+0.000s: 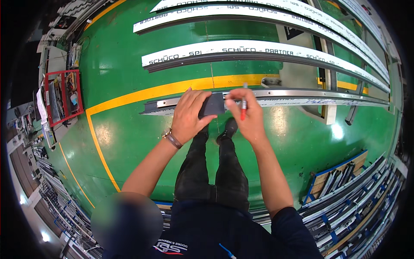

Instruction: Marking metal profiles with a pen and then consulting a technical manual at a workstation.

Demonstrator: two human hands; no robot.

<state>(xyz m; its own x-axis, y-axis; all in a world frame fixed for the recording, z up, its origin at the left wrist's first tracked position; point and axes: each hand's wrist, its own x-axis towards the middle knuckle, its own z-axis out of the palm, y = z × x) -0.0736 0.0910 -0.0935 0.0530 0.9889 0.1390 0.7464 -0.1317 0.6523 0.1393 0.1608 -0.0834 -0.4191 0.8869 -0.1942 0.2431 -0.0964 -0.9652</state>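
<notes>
A long window-frame profile with a bare metal strip and a film-covered side runs across in front of me. My left hand is closed on a flat dark rectangular block, held against the profile near its left end. The thumb lies along the block's lower edge and the fingers reach over the profile. A red-tipped marker stands between the fingers of my right hand. That hand's fingertips are bent together just right of the block, by the metal strip; whether they pinch anything else is too small to tell.
Several white-filmed profiles lie on supports beyond. A red-framed cart with tools stands at left. Racks of long profiles fill the lower right, beside a wooden board. Yellow lines mark the green floor.
</notes>
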